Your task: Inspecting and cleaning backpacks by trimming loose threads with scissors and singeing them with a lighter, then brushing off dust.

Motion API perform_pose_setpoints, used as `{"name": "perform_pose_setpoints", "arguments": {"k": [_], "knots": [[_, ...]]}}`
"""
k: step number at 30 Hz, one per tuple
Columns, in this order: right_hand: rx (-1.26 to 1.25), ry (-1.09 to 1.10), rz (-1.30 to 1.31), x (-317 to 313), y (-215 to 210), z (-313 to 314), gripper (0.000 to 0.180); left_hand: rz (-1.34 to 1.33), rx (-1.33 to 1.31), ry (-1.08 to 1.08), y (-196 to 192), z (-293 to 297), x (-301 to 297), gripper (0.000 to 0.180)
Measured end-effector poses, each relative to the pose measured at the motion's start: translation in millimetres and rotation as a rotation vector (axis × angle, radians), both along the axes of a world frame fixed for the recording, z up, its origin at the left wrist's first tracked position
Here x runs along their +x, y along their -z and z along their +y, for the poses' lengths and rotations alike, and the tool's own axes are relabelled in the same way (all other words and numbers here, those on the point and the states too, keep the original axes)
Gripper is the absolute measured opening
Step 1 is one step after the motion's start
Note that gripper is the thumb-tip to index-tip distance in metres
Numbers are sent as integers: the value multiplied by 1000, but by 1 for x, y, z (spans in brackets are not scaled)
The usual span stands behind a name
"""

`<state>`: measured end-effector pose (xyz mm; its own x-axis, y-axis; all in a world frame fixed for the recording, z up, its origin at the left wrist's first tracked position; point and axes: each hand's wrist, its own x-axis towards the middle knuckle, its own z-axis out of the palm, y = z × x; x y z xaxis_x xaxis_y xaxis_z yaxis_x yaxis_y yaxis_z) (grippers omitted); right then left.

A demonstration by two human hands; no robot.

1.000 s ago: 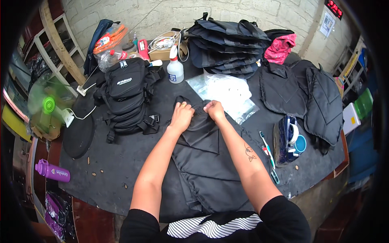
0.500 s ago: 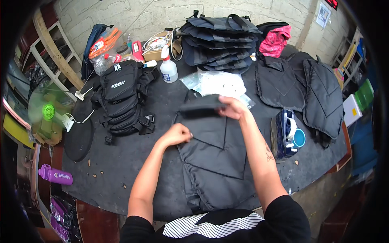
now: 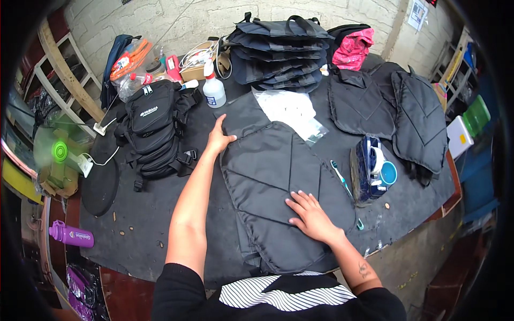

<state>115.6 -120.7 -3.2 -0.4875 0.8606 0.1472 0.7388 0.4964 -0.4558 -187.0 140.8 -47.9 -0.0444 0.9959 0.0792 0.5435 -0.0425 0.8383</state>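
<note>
A black padded fabric panel with stitched angled lines lies flat on the dark table in front of me. It looks like a backpack's back panel. More black fabric shows beyond its upper left edge. There my left hand rests with thumb and fingers apart, gripping nothing visible. Flat on the panel's lower right part is my right hand, fingers spread. A teal and white toothbrush lies along the panel's right edge, near a small teal piece partly by its rim.
Stacked black backpacks lie to the left, a spray bottle behind them. Dark bag pieces are piled at the back, before them a white plastic packet. On the right are similar panels and a dark blue holder with tape.
The panel's far end, raised and folded in my right hand before, now lies flat. My right hand has come down toward me and opened. My left hand has moved farther up the left edge and opened.
</note>
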Motion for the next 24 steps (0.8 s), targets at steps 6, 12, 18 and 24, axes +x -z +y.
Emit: {"name": "perform_pose_setpoints", "arguments": {"k": [6, 12, 18, 24], "knots": [[318, 608, 163, 60, -5, -36, 21, 448, 556, -284, 4, -30, 23, 54], [130, 901, -140, 100, 2, -66, 23, 330, 522, 126, 5, -48, 9, 19], [137, 876, 33, 120, 29, -86, 19, 112, 312, -34, 15, -40, 12, 18], [432, 1050, 39, 126, 11, -80, 11, 359, 341, -135, 3, -62, 12, 13]]}}
